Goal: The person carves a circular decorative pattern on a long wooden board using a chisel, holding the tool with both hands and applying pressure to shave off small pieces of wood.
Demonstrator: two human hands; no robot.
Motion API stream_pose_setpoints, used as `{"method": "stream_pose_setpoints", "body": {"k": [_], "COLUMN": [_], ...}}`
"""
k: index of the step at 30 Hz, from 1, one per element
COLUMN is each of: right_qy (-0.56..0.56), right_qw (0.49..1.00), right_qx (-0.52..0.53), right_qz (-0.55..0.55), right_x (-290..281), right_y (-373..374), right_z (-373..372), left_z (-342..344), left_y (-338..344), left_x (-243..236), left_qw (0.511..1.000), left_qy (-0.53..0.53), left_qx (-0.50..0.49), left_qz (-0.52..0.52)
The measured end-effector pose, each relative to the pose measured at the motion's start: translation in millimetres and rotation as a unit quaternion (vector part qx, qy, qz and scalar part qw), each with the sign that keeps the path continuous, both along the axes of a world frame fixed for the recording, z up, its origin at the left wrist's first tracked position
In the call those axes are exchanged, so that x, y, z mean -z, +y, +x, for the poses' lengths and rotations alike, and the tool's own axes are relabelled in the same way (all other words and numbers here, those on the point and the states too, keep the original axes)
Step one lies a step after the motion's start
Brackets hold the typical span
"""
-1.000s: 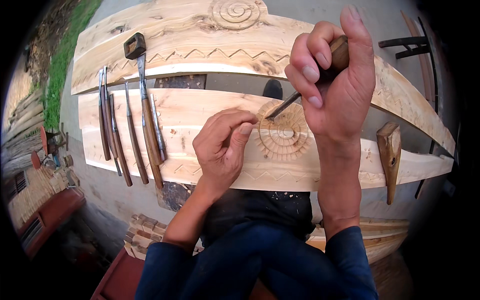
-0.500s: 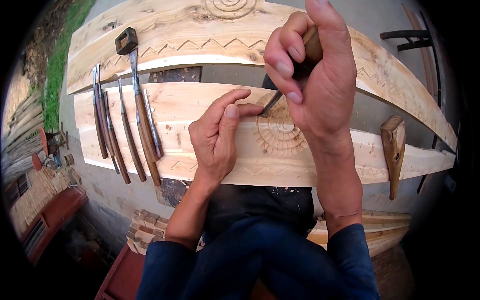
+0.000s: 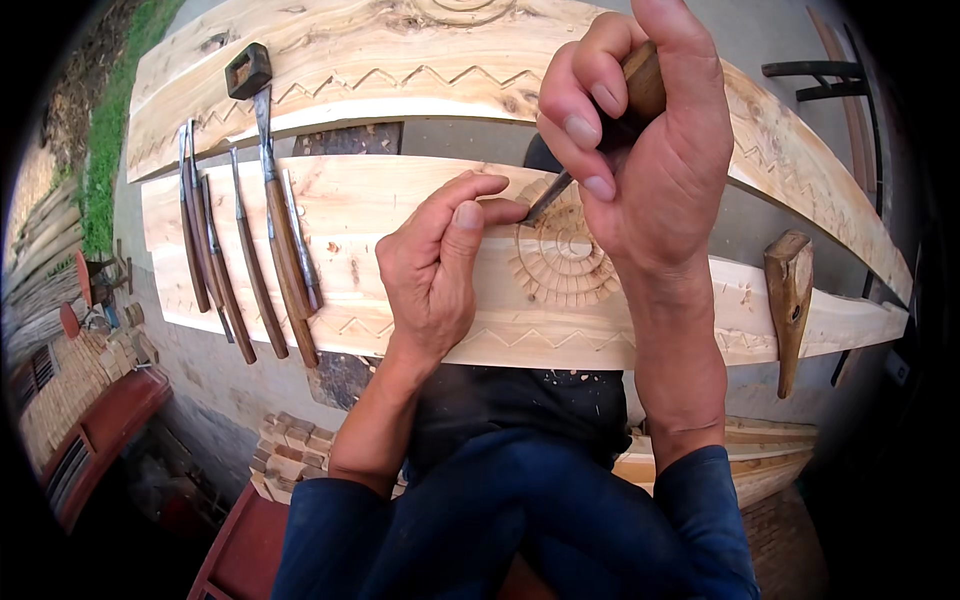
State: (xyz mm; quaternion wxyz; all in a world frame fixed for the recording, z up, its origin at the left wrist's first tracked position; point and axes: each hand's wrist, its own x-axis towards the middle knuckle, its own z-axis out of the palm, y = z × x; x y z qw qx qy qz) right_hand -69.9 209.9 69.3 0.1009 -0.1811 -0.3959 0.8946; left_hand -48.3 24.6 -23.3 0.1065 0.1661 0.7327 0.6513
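My right hand (image 3: pixel 655 150) is wrapped round the wooden handle of a chisel (image 3: pixel 551 196), held upright at a slant. Its narrow steel blade points down and left, the tip at the upper left rim of a round carved rosette (image 3: pixel 575 250). On the pale plank (image 3: pixel 400 290) beside it rests my left hand (image 3: pixel 438 262), fingers stretched out toward the blade. One fingertip is right at the chisel's tip; whether it presses on the steel I cannot tell. The rosette has concentric rings and a scalloped border, partly hidden behind my right wrist.
Several chisels (image 3: pixel 246 270) lie side by side on the plank's left part. A square-headed tool (image 3: pixel 249 70) leans across toward a second carved plank (image 3: pixel 440 85) behind. A wooden mallet (image 3: pixel 789 300) lies at the right. Small wood blocks (image 3: pixel 290 455) are stacked lower left.
The right hand and chisel have shifted slightly right, and the blade leans a little more. The left hand has barely moved. The whole view has shifted slightly.
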Motion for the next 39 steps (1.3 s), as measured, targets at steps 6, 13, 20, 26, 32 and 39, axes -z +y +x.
{"method": "stream_pose_setpoints", "body": {"k": [6,13,20,26,32,39], "right_qy": [0.001,0.021,-0.007,-0.005,0.007,0.028], "right_qw": [1.0,1.0,1.0,1.0,1.0,0.998], "right_qx": [-0.013,-0.008,-0.002,0.006,0.003,-0.013], "right_qz": [-0.01,-0.001,-0.028,0.008,0.025,0.061], "right_x": [4,7,-2,-1,9,17], "right_y": [0,2,1,-2,-2,-7], "right_z": [-3,1,-1,0,-1,-9], "left_z": [-1,0,0,-1,0,-1], "left_y": [-3,0,0,-1,1,3], "left_x": [0,0,-1,-1,0,-1], "left_qw": [1.0,1.0,1.0,1.0,1.0,1.0], "left_qy": [-0.013,-0.003,-0.013,-0.006,-0.004,0.008], "left_qx": [-0.004,-0.001,0.002,0.008,0.002,-0.002], "left_qz": [0.005,-0.003,-0.004,-0.011,-0.007,-0.02]}}
